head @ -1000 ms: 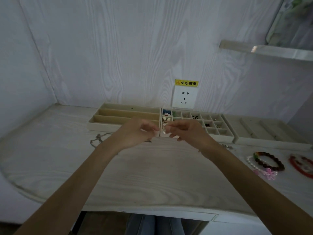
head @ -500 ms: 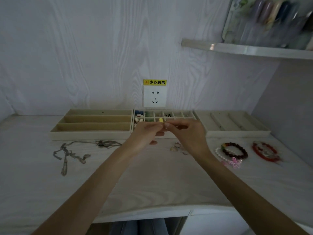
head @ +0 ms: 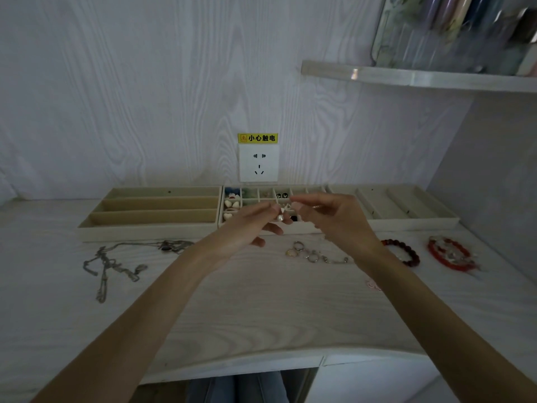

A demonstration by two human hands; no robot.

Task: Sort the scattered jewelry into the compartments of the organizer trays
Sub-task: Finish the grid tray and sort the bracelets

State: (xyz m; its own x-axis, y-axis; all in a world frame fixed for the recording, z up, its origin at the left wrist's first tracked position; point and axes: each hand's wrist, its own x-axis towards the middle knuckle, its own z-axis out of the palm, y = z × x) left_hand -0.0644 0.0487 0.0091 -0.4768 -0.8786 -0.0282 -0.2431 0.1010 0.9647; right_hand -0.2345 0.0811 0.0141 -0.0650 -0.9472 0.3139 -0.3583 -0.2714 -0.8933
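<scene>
My left hand (head: pixel 247 225) and my right hand (head: pixel 334 216) meet in front of the middle grid tray (head: pixel 250 202). Their fingertips pinch a small pearl earring (head: pixel 280 217) between them. The grid tray holds several small earrings in its left cells. A long-slot tray (head: pixel 151 225) stands to its left and a diagonal-slot tray (head: pixel 412 222) to its right; both look bare. Silver necklaces (head: pixel 113 266) lie on the desk at left. Several rings (head: pixel 305 253) lie under my hands. A dark bead bracelet (head: pixel 404 253) and a red bracelet (head: pixel 449 253) lie at right.
The trays stand against the back wall under a wall socket (head: pixel 258 163) with a yellow warning label. A shelf (head: pixel 421 78) with blurred items hangs at upper right. A side wall closes the desk's right end. A pink charm (head: pixel 373 285) lies by my right forearm.
The view has swung to the right and drawn nearer, so the necklaces and the right tray show fully. My hands stay together at the grid tray, pinching the small earring.
</scene>
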